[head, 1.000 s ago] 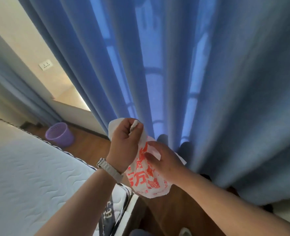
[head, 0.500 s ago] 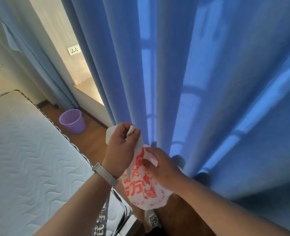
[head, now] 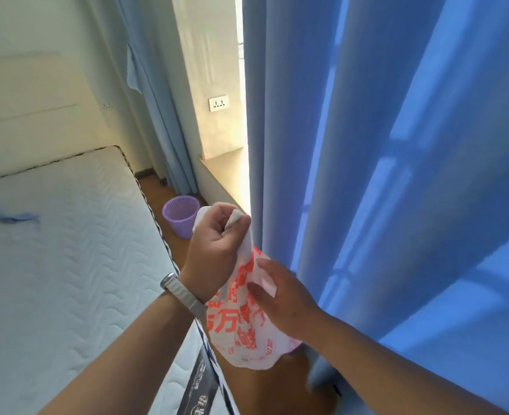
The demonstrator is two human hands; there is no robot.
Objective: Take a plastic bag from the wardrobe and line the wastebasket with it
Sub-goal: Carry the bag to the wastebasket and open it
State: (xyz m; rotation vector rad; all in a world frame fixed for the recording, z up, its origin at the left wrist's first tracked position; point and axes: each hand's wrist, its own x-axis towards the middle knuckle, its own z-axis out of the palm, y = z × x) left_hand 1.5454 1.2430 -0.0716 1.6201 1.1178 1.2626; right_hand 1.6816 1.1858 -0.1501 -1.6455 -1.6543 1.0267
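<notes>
Beside the mattress (head: 67,265), left hand (head: 217,244) fisted round plastic bag (head: 238,333) top, right hand (head: 280,298) pinching its side

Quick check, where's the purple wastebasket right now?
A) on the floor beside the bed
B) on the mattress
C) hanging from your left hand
A: the wastebasket stands on the wooden floor beside the mattress; the left hand and right hand hold the bag.

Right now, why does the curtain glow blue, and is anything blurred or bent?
Head view: daylight shines through the blue curtain, showing window-bar shadows; the gap beside it glares over the windowsill; the wide lens bows the mattress edge; red print on the plastic bag looks slightly soft.
</notes>
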